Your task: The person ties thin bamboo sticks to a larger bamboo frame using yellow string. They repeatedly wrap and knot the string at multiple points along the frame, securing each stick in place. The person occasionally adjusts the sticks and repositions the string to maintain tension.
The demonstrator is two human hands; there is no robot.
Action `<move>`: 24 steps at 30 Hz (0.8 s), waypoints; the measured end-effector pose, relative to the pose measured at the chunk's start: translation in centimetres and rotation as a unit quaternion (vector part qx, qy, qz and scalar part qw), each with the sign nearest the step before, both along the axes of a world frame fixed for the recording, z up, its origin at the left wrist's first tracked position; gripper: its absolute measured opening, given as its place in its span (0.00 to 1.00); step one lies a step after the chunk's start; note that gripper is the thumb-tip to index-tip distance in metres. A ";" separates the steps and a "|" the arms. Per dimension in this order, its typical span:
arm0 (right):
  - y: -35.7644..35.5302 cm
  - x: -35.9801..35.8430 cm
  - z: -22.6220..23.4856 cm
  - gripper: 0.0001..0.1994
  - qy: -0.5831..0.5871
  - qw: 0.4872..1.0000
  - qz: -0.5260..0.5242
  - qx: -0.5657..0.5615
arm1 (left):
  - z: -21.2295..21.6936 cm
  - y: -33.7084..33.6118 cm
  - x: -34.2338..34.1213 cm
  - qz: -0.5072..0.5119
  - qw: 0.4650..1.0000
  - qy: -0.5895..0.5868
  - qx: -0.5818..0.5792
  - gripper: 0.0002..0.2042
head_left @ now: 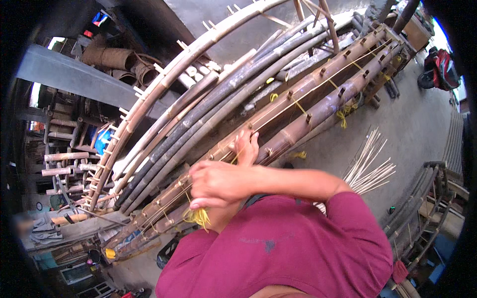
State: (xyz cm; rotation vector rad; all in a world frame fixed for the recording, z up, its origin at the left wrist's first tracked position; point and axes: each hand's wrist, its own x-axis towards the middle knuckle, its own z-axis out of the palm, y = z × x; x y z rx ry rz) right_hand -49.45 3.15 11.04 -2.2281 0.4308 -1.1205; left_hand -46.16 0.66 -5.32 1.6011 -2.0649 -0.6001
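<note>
Two long brown bamboo poles [290, 133] run diagonally side by side, with short pegs standing up along them and thin bamboo strips lying lengthwise. My right forearm crosses over my left. My right hand [216, 181] is closed at the nearer left part of the poles, its thumb and fingers pinched on yellow plastic twine [199, 218], whose loose bunch hangs just below. Beyond it, my left hand [246, 147] rests on the poles with its fingers apart, next to a peg; its wrist is hidden under my right forearm. More yellow ties [342, 118] hang farther along the poles.
Behind the poles lie several dark and pale bamboo lengths [198, 119] and a curved, pegged bamboo piece [149, 87]. Thin sticks [370, 166] are fanned out at my right. A bamboo frame [427, 208] stands far right, and a red motorbike [441, 69] is parked upper right.
</note>
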 end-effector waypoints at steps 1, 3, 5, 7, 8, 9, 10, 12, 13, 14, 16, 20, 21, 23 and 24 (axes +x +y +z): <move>-1.1 -1.3 0.5 0.23 0.097 0.993 -0.006 0.069 | 0.2 0.2 -0.3 -0.014 1.000 0.004 0.023 0.12; -5.7 -2.6 -2.9 0.28 0.295 0.950 -0.067 0.076 | -2.5 -1.0 -0.1 -0.024 0.992 0.105 -0.066 0.13; -9.8 -6.3 -6.3 0.31 0.486 0.809 -0.319 0.087 | -2.8 -1.7 0.8 -0.040 0.995 0.086 -0.043 0.13; -10.2 -9.2 -11.9 0.32 0.460 0.795 -0.313 0.242 | -0.3 -0.7 0.2 -0.063 0.997 0.050 -0.002 0.12; -11.0 -11.0 -10.7 0.31 0.276 0.872 -0.092 0.395 | -0.7 -0.7 0.5 -0.060 0.997 0.053 0.000 0.13; -9.8 -11.2 -9.0 0.29 0.102 0.876 -0.090 0.462 | -1.5 -0.7 1.1 -0.053 0.997 0.057 0.003 0.13; -7.8 -11.5 -7.2 0.27 -0.073 0.850 -0.087 0.515 | -2.0 -0.8 1.3 -0.047 0.997 0.062 0.004 0.13; -1.0 -13.5 -5.1 0.22 -0.018 0.906 0.003 0.424 | 0.1 -0.4 0.4 -0.033 0.999 0.027 0.013 0.14; 2.6 -14.3 -4.8 0.21 0.046 0.929 0.044 0.364 | 0.1 -0.4 0.4 -0.015 0.999 0.018 0.031 0.14; 5.2 -14.1 -4.8 0.22 0.229 0.888 0.051 0.395 | 0.1 -0.7 -0.1 0.001 0.999 0.013 0.045 0.14; 9.9 -12.9 -16.0 0.23 0.151 0.959 -0.153 0.187 | 0.3 -0.7 -0.1 -0.004 0.998 0.054 0.025 0.13; 9.1 -10.9 -15.4 0.21 0.127 0.897 -0.135 0.401 | 2.7 -1.7 -0.5 -0.033 0.974 0.222 -0.003 0.12; 8.9 -11.1 -15.1 0.20 0.158 0.886 -0.135 0.415 | 5.7 -3.1 -1.6 -0.031 0.979 0.199 0.000 0.12; 9.9 -10.8 -16.7 0.17 0.205 0.919 -0.181 0.285 | 7.5 -7.3 -3.1 -0.046 0.979 0.195 -0.046 0.12; 10.1 -10.7 -17.1 0.16 0.232 0.930 -0.195 0.209 | 6.1 -9.8 -3.2 -0.055 0.971 0.211 -0.101 0.12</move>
